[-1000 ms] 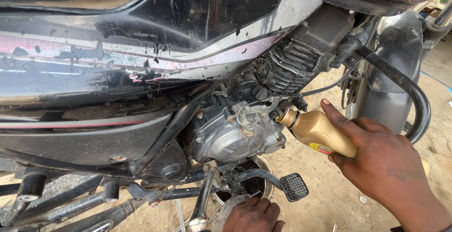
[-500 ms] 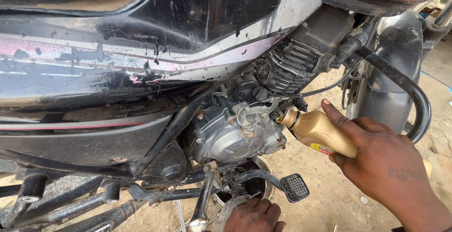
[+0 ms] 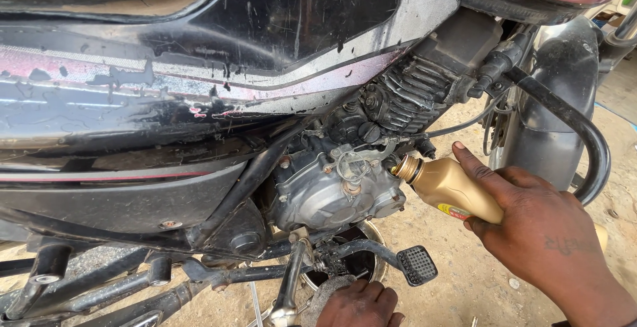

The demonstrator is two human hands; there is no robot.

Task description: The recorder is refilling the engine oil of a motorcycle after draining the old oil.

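A black motorcycle point(image 3: 199, 88) fills the head view, seen from its side. My right hand point(image 3: 537, 234) grips a gold oil bottle point(image 3: 448, 187), tilted so that its neck meets the filler hole on the grey engine case point(image 3: 325, 194). My left hand point(image 3: 361, 304) sits low at the bottom edge, under the engine, fingers curled on a grey rag next to a round metal pan point(image 3: 358, 260). The pan is partly hidden by the foot peg point(image 3: 417, 264) and the frame.
A black curved crash bar point(image 3: 584, 141) runs just right of the bottle. The finned cylinder point(image 3: 411, 94) lies above the engine case. A kick lever and frame tubes point(image 3: 199, 274) cross the lower left. Sandy ground point(image 3: 464, 287) lies below.
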